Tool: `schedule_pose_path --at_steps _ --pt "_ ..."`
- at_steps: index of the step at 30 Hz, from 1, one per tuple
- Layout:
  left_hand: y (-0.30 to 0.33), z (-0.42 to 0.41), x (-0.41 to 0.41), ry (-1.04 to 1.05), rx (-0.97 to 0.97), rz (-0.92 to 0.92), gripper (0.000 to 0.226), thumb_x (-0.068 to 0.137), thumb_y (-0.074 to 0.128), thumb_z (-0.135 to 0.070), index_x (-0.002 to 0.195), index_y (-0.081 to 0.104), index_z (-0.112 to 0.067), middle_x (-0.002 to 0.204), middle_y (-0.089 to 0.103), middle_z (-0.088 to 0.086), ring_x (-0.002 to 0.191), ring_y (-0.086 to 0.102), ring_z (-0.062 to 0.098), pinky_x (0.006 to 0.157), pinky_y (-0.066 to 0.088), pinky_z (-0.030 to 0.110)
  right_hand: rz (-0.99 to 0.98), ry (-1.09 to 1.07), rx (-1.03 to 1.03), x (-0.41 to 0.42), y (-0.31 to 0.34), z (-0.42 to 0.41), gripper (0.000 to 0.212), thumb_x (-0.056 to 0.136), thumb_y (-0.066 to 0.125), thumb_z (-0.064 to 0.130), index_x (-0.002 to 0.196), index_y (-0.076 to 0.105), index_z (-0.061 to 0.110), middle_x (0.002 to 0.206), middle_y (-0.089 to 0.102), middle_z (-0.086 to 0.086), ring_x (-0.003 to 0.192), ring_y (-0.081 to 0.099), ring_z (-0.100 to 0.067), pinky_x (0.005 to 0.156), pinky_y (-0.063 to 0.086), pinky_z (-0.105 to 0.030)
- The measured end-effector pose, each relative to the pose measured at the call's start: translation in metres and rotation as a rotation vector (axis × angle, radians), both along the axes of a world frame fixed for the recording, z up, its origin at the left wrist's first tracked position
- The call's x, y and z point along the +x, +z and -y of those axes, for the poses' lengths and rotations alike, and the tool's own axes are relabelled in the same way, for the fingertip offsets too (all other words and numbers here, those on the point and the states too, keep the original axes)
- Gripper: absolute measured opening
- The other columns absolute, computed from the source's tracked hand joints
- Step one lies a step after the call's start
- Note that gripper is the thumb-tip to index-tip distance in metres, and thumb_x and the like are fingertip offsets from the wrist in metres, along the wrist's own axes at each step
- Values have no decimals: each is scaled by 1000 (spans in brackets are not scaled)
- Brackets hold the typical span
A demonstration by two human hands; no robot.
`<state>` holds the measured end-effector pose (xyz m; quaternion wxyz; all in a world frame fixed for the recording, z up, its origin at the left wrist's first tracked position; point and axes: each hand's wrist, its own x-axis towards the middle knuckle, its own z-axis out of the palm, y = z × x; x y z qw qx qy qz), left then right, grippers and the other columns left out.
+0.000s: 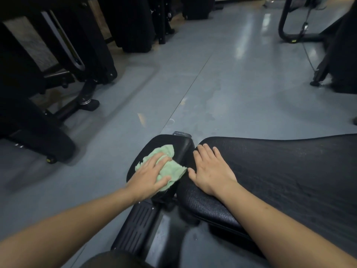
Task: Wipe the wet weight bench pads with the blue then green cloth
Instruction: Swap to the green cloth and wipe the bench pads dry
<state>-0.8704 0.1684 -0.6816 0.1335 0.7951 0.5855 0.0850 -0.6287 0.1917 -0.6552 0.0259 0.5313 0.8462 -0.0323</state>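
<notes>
A crumpled green cloth (167,163) lies on the small black seat pad (181,147) of the weight bench. My left hand (149,176) presses down on the cloth with spread fingers, the thumb lying across its near edge. My right hand (210,169) rests flat, fingers straight, on the near end of the long black back pad (289,171), which stretches away to the right. A narrow gap separates the two pads. No blue cloth is in view.
The bench's black frame and ribbed foot plate (139,227) lie below the pads. Black gym machines (58,60) stand at the left and back, another machine's base (328,60) at the right. Grey floor (222,74) stretches between them.
</notes>
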Motion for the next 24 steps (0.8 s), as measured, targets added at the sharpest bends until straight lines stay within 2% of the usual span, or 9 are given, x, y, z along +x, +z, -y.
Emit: schedule_pose_path --at_steps 2,4,10,17,24 --pt "-1 5 2 34 -3 34 56 94 46 -53 146 27 -43 154 21 -16 143 23 8 108 31 35 -5 -3 4 -1 0 0 98 77 -12 54 156 21 5 165 16 -15 154 5 -30 125 5 -48" --pt "-1 -6 14 80 -16 77 57 95 48 -54 147 26 -45 155 22 -14 143 23 10 112 29 38 -6 -3 4 -1 -1 0 98 77 -13 54 156 20 5 165 15 -15 154 5 -30 125 5 -49" --pt "-6 -70 37 130 -44 110 62 88 45 -62 146 29 -45 156 26 -6 145 24 16 118 25 43 4 4 14 -1 -4 0 97 78 -13 54 157 16 8 166 12 -13 154 2 -28 125 5 -48" --pt "-8 -132 26 198 -71 39 49 95 38 -63 142 32 -49 148 36 -8 138 36 19 108 36 45 -18 4 -1 1 -2 -3 97 78 -12 55 158 16 7 167 10 -13 155 1 -28 125 3 -48" --pt "-18 -78 -16 335 -105 50 57 98 41 -57 151 25 -43 162 18 -4 150 14 17 119 19 42 -11 2 -28 2 0 -3 100 75 -13 56 158 17 8 167 10 -12 155 0 -26 125 3 -47"
